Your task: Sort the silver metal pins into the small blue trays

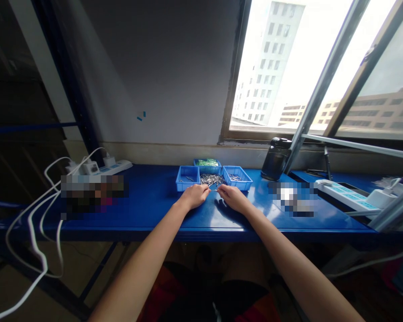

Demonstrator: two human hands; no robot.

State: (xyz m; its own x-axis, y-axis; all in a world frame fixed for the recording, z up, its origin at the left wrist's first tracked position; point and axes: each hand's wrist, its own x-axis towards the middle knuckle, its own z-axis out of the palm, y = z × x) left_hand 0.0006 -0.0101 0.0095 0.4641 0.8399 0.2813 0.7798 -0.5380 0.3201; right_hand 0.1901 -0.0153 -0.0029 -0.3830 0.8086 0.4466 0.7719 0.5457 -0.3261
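My left hand [197, 196] and my right hand [231, 197] meet in front of the bins, fingers pinched. Between their fingertips runs a thin, light metal piece [214, 190], gripped from both ends; its exact kind is too small to make out. Just beyond the hands lies a heap of small slim metal parts [212, 179]. To its left stands a blue plastic bin [187, 186] with a few of these parts inside. Another blue bin [241, 184], on the right, has more of them. The rear blue bin [196, 166] contains green packets [207, 163].
A blue table [147, 197] carries everything. Power strips with white plugs stand left [117, 168] and right [349, 195]. White cables [32, 232] hang over the left edge. A black container [276, 158] stands by the window beside a metal post [317, 96]. Two table patches are pixelated.
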